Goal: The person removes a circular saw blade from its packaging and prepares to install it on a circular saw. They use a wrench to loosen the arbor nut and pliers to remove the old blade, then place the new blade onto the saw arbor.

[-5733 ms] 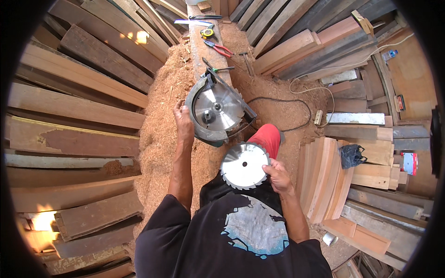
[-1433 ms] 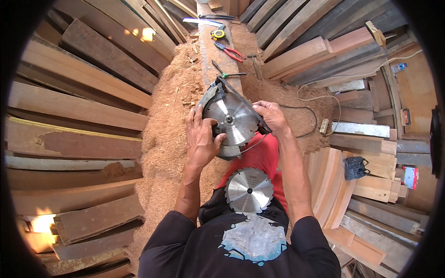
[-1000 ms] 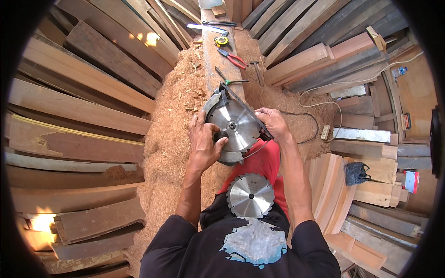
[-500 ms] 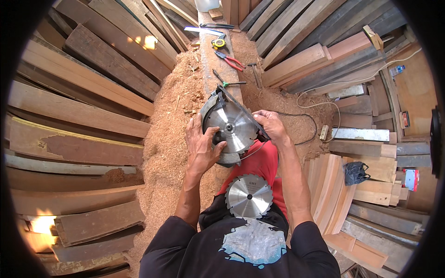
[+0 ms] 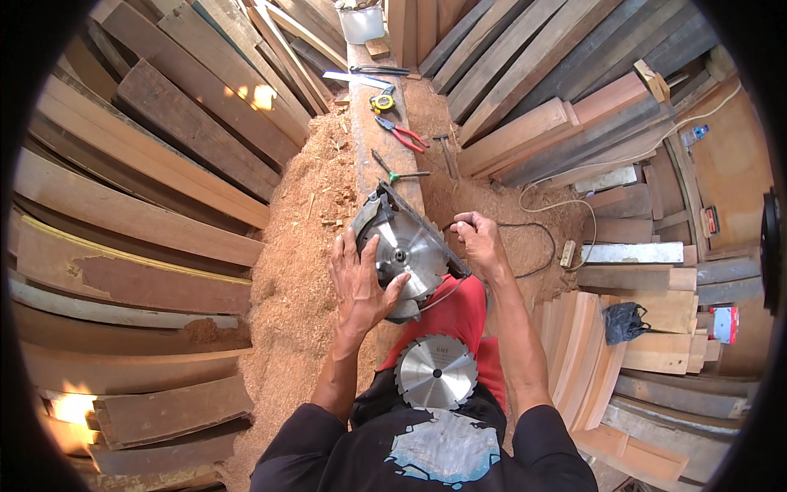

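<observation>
Pressing flat on the mounted blade (image 5: 407,257) of the circular saw (image 5: 402,246), the left hand (image 5: 361,283) is spread; the right hand (image 5: 479,243) pinches the saw's far edge; a loose blade (image 5: 436,372) lies below both hands.

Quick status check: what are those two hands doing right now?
Left hand flat on the circular saw blade. Right hand gripping at the saw's edge. Spare blade on lap. Nothing in the way.

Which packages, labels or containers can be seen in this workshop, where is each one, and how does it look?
White plastic tub: top centre, at the plank's far end, squarish.
Red and white packet: far right among the boards, small, boxy.
Black plastic bag: right, on stacked boards, crumpled.
Printed mark on the loose saw blade: on the lap, small dark lettering, silver disc.
</observation>
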The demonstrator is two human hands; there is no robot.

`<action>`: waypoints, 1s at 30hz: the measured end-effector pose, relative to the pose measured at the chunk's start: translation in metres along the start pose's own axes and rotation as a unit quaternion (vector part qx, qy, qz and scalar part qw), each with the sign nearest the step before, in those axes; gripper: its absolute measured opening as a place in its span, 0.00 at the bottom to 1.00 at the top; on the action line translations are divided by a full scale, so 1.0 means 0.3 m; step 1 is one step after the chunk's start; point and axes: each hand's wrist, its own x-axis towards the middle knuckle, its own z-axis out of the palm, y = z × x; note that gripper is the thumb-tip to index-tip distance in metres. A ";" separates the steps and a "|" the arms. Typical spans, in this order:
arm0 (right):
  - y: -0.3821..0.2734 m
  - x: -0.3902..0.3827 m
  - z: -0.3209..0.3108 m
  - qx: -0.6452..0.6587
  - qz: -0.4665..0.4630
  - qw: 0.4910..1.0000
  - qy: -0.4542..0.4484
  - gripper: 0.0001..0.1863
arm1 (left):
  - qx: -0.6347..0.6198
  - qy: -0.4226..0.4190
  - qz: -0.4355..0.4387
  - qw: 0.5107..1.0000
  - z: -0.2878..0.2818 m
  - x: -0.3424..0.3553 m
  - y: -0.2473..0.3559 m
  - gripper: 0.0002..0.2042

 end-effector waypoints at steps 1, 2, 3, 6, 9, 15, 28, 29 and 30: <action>-0.013 0.017 0.008 -0.074 -0.040 0.996 0.015 0.14 | 0.009 -0.006 -0.005 1.000 0.004 -0.004 0.000 0.41; -0.027 0.037 0.014 -0.115 -0.041 0.992 0.011 0.15 | 0.002 0.001 -0.001 1.000 0.006 -0.004 -0.001 0.41; -0.043 0.059 0.018 -0.155 -0.043 0.987 0.006 0.16 | 0.002 0.001 -0.002 1.000 0.006 -0.003 -0.002 0.41; -0.046 0.136 0.044 -0.227 -0.028 0.973 -0.033 0.17 | -0.003 -0.002 -0.005 1.000 -0.002 -0.002 0.005 0.41; 0.003 0.218 0.069 -0.275 -0.026 0.959 -0.062 0.18 | -0.017 -0.003 -0.002 1.000 -0.005 0.001 0.002 0.41; 0.099 0.276 0.093 -0.278 -0.046 0.956 -0.078 0.21 | -0.110 0.000 -0.034 0.993 -0.020 0.009 -0.043 0.41; 0.243 0.188 0.013 -0.204 0.009 0.973 -0.106 0.19 | -0.286 0.041 -0.194 0.938 0.052 0.318 -0.381 0.14; 0.248 0.158 0.009 -0.200 -0.001 0.974 -0.106 0.20 | -0.250 -0.016 -0.182 0.951 0.103 0.379 -0.450 0.11; 0.257 0.124 -0.006 -0.197 -0.009 0.975 -0.101 0.20 | -0.231 -0.071 -0.190 0.952 0.149 0.440 -0.466 0.11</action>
